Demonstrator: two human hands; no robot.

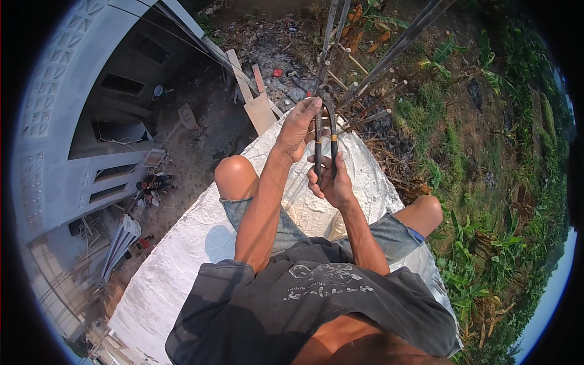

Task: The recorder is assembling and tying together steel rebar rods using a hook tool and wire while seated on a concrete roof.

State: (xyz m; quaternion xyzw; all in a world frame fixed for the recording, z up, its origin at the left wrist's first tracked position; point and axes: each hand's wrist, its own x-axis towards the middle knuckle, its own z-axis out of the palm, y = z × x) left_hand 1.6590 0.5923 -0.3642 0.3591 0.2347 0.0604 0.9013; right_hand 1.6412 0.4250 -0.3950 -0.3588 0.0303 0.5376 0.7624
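Long-handled dark pincers [334, 141] stand in front of me, their two handles ringed with yellow bands. My right hand [338, 182] is closed around the lower ends of the handles, which are spread a little apart. Higher up, my left hand [297, 131] grips the left side of the tool just below its head, thumb pointing up. The head meets a cluster of upright steel rods [331, 42], and what its jaws touch is too small to make out.
I sit on a white, rough slab [182, 261] with a drop on both sides. More rods [395, 33] stick up ahead and to the right. Wooden boards [260, 114] lean at the far edge. Left below is a grey building [61, 121]; plants [486, 243] grow at right.
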